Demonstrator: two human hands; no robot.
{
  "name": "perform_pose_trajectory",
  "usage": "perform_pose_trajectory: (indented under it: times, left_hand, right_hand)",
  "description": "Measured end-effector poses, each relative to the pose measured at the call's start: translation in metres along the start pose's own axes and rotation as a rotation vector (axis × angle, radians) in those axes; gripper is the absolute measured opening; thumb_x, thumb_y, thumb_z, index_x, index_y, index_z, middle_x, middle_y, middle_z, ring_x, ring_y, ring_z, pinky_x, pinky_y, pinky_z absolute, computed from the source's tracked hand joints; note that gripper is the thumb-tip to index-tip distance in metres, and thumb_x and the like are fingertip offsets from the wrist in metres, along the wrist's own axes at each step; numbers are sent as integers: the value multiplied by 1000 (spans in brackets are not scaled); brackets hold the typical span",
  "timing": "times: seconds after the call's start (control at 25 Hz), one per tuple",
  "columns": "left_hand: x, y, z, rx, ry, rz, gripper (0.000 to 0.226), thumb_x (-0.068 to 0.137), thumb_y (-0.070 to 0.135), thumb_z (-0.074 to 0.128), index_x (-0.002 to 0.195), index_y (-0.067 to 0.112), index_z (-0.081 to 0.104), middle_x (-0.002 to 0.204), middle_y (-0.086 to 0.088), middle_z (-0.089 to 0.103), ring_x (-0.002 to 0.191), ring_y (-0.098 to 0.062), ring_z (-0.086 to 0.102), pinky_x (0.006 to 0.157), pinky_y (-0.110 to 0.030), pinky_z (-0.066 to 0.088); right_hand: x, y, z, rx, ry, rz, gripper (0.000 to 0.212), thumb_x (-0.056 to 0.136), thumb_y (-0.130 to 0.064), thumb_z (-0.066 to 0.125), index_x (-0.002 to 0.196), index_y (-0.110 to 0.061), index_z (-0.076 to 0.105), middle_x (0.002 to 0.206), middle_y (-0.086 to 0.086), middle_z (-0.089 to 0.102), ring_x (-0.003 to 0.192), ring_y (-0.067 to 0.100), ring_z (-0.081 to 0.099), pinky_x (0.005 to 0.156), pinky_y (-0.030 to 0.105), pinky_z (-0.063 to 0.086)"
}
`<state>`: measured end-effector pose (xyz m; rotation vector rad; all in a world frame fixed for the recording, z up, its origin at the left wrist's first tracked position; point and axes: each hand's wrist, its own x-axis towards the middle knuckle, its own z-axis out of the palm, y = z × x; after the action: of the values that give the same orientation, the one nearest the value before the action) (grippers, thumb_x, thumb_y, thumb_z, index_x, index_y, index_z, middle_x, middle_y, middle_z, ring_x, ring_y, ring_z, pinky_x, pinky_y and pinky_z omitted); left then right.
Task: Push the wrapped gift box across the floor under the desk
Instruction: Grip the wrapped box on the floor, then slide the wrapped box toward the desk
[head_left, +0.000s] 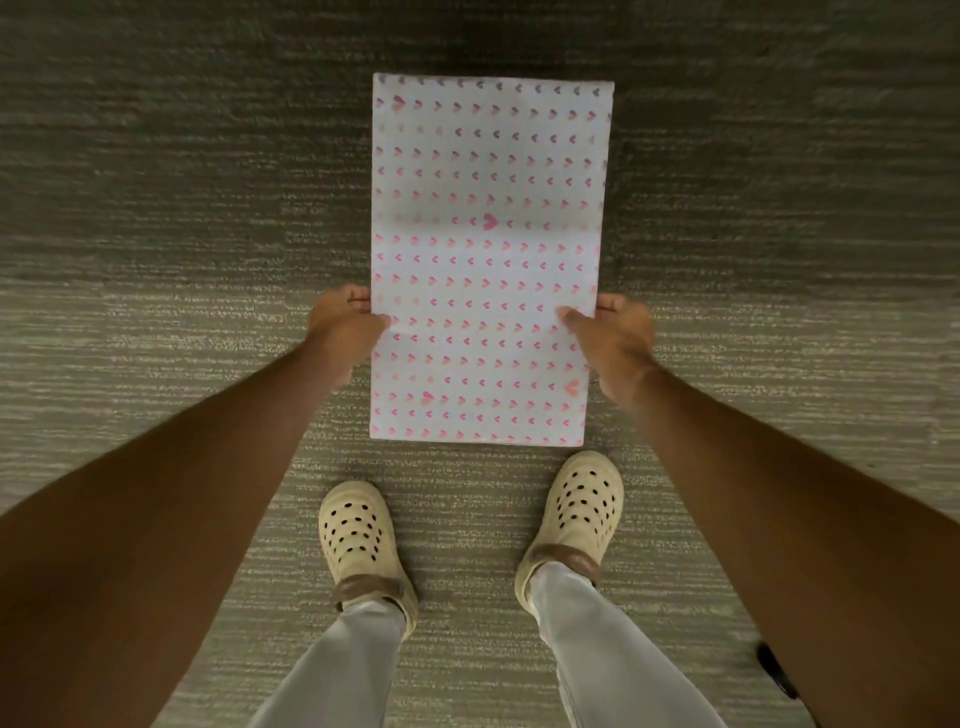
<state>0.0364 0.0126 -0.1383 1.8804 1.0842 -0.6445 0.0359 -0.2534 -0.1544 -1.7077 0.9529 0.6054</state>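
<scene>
The gift box (488, 208) is a long rectangle wrapped in white paper with rows of small pink hearts. It lies flat in the middle of the head view, its long side running away from me. My left hand (345, 327) grips its left edge, fingers curled round the side and thumb on top. My right hand (613, 338) holds the right edge the same way, thumb pressed on the paper. Both hands sit on the nearer half of the box. No desk shows in the frame.
Grey striped carpet (156, 291) covers the whole floor, darker in shadow beyond the box. My two feet in cream perforated clogs (358, 535) stand just behind the box's near edge. A small black object (776, 670) lies at the lower right.
</scene>
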Motion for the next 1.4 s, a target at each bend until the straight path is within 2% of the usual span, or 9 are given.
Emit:
perform_pose_trajectory:
  times: [0.16,0.4,0.52,0.68,0.88,1.0,1.12,1.24,1.4]
  left_hand:
    - [19,-34,3,-16,-4,-73,30,87,-3,65,115,7,61,120,-15,68,103,-23,65,87,-35,54]
    - [14,-45,25,-52,-44,-64,31,87,-5,62,117,3,60,122,-17,66,101,-24,63,86,-34,52]
    - [-1,-58,44,-34,-71,-92,29,89,-6,61,115,6,61,122,-16,67,99,-22,62,81,-32,51]
    - [-19,-76,60,10,-91,-152,26,89,-3,62,112,7,64,121,-14,68,99,-23,63,82,-35,53]
    - [-24,-76,64,29,-115,-162,21,88,-2,63,106,8,64,117,-13,69,95,-22,64,76,-31,52]
    - [-22,-44,68,5,-109,-114,25,88,-2,63,112,4,64,111,-11,68,91,-20,62,69,-28,50]
    - [-25,1,63,-50,-90,-66,20,87,0,64,106,7,63,112,-12,68,89,-19,63,66,-28,51]
    - [-35,47,54,-102,-91,-47,27,86,3,67,112,10,63,109,-6,66,91,-17,62,68,-28,52]
    - [-51,99,43,-91,-103,20,21,88,10,67,108,12,64,103,-1,66,85,-13,61,66,-23,48]
  right_hand:
    - [15,24,17,-26,-90,27,22,82,-19,78,98,-18,64,109,3,73,77,7,67,66,23,57]
    - [27,40,1,-4,-104,64,30,82,-17,78,109,-10,66,107,4,74,85,13,71,73,30,60]
    - [20,59,-18,-35,-97,93,25,83,-17,77,105,-13,66,105,3,74,84,12,71,72,29,60]
    - [9,83,-37,-71,-111,133,15,85,-20,75,95,-21,64,105,3,73,86,16,70,77,37,61]
    - [11,90,-45,-100,-130,106,13,85,-23,76,93,-20,66,102,3,74,90,21,73,75,39,61]
    - [24,66,-56,-106,-81,83,12,83,-23,77,86,-22,66,97,4,75,88,23,73,78,43,61]
    - [33,21,-71,-101,-56,32,15,82,-23,79,82,-22,65,95,2,74,86,22,73,76,40,62]
    - [36,-31,-88,-109,-49,-47,20,80,-24,81,95,-18,69,96,1,73,87,19,72,70,32,60]
    - [38,-93,-107,-166,-102,-143,16,82,-28,79,93,-22,69,88,-8,69,77,8,67,54,18,52]
